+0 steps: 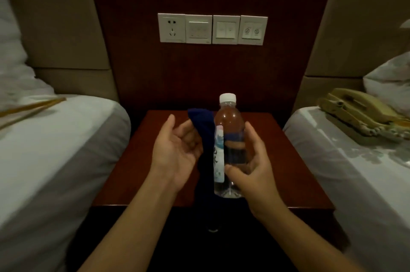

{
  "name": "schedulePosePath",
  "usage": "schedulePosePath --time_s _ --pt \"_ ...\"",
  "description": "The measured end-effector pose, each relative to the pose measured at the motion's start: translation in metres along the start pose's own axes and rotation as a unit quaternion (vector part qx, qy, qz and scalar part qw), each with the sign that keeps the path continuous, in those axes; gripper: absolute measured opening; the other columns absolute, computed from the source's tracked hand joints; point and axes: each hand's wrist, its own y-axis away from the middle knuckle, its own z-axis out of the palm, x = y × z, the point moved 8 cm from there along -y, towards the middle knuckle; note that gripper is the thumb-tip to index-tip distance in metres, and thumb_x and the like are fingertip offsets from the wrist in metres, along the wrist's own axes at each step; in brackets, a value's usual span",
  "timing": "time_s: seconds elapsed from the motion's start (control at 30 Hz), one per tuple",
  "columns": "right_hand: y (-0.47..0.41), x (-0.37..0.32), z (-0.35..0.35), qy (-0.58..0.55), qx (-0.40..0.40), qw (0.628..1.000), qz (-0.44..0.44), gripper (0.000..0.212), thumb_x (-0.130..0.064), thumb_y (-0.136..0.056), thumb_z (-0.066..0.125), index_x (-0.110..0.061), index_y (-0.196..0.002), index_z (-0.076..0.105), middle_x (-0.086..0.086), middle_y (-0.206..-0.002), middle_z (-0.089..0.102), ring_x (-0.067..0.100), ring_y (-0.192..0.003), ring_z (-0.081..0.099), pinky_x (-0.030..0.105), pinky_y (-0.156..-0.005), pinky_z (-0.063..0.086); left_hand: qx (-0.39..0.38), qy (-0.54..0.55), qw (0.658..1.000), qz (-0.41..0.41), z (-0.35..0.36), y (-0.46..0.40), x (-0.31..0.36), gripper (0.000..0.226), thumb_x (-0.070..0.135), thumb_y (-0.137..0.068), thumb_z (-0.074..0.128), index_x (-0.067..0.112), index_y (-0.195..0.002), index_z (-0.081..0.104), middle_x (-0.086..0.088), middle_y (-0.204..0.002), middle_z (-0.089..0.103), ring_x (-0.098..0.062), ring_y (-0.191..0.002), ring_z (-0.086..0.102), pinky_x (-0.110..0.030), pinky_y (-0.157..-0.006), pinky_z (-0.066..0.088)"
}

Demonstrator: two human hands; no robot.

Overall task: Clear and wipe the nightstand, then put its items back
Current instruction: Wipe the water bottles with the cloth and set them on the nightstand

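— See that? The water bottle (229,145) is only in the right hand (255,174), thumb across the front near the base and fingers round the back, held upright over the nightstand (277,160). It's a low grip on a tall, smooth bottle, so I'd guess it could tip or slide out as it's set down.

— And the left hand (177,149)?

— Palm up, fingers relaxed. The dark blue cloth (200,120) is draped over its fingertips rather than gripped, as far as I can tell, and the rest hangs down past the front edge of the top. It sits just beside the bottle — maybe touching it. If the cloth slips or drags along the bottle's side, it could nudge the bottle over.

— Anything else at risk?

— The telephone (359,112) is parked on the bed (332,160) to the right, well apart from both hands. Soft bedding under it, so it may shift if someone leans there.
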Motion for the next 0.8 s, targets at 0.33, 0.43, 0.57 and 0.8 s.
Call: schedulePosePath --time_s 0.33,0.43,0.57,0.8 --pt "0.008 0.005 -0.003 0.073 -0.010 0.997 -0.027 0.089 -0.011 -0.068 0.067 -0.045 -0.140 0.027 -0.012 -0.144 0.032 0.009 -0.130 0.042 0.037 -0.100 0.048 0.054 -0.223 0.973 -0.004 0.006 -0.001 -0.029 0.035 0.031 -0.079 0.066 0.023 -0.113 0.064 -0.002 -0.109 0.070 -0.021 -0.098 0.066 -0.035 -0.076 0.052" --pt "0.008 0.001 0.002 0.111 -0.035 0.993 -0.037 0.092 -0.012 -0.070 0.066 -0.035 -0.146 0.021 -0.016 -0.142 0.028 0.006 -0.130 0.039 0.038 -0.103 0.045 -0.006 -0.228 0.973 -0.047 0.015 -0.003 -0.037 0.036 0.038 -0.089 0.056 0.018 -0.118 0.064 -0.004 -0.107 0.072 -0.019 -0.094 0.069 -0.029 -0.070 0.052" --pt "0.006 0.000 0.011 0.134 -0.062 0.988 -0.042 0.096 -0.004 -0.076 0.070 -0.032 -0.149 0.014 -0.018 -0.141 0.026 0.002 -0.130 0.037 0.035 -0.104 0.044 -0.017 -0.194 0.979 -0.066 0.013 -0.005 -0.031 0.052 0.045 -0.073 0.063 0.014 -0.114 0.065 -0.007 -0.104 0.073 -0.022 -0.095 0.070 -0.033 -0.077 0.056" --pt "-0.010 0.003 0.016 0.117 -0.057 0.991 -0.030 0.103 -0.002 -0.076 0.072 -0.043 -0.146 0.008 -0.032 -0.138 0.022 -0.014 -0.125 0.034 0.006 -0.091 0.042 0.040 -0.264 0.962 -0.064 -0.003 0.002 -0.040 0.049 0.035 -0.074 0.075 0.020 -0.117 0.058 -0.002 -0.111 0.069 -0.017 -0.099 0.068 -0.035 -0.088 0.054"
